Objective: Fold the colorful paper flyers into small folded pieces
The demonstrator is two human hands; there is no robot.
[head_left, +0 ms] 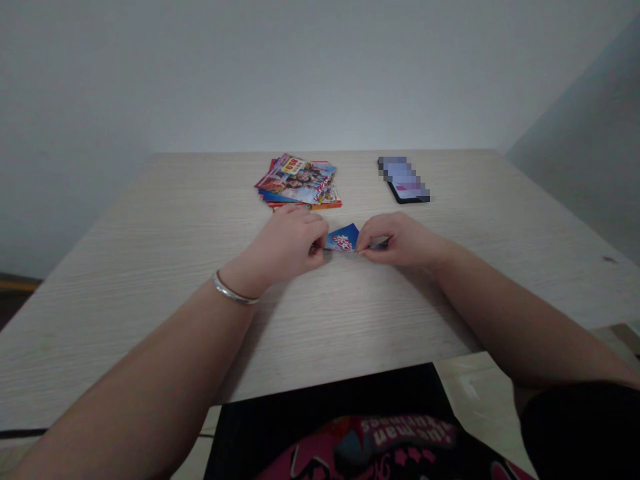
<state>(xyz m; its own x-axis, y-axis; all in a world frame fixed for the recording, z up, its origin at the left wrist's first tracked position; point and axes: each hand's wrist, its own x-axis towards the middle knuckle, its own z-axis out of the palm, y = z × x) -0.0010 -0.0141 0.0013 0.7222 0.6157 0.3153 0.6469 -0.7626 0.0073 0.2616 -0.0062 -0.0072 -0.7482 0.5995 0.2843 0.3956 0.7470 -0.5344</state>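
A small blue printed card (343, 238) with pink and white lettering sits at the middle of the table, held between both hands just above the pale wood, though whether its lower edge touches the surface is hard to tell. The left hand (286, 241) comes in from the near left, its grip closed and narrow, with curled fingers pinching the card's left end. A thin silver bangle (235, 289) circles that wrist. The right hand (399, 240) comes in from the near right, its grip just as narrow, with thumb and fingers pinching the card's right end. A darker strip of the card shows beneath those fingers.

The table (380, 320) has a pale, wood-grain laminate top. Just beyond the left hand, a loose, fanned stack of glossy, multicoloured printed cards (298, 181) lies flat, its near edge almost reaching the fingers. Farther right, well apart from the stack, a black smartphone (403, 180) lies at an angle near the far edge, its screen too blurred to read. A pale grey wall (320, 73) rises behind the table. At the near edge, below the table, is a black garment with a pink printed design and lettering (350, 440).
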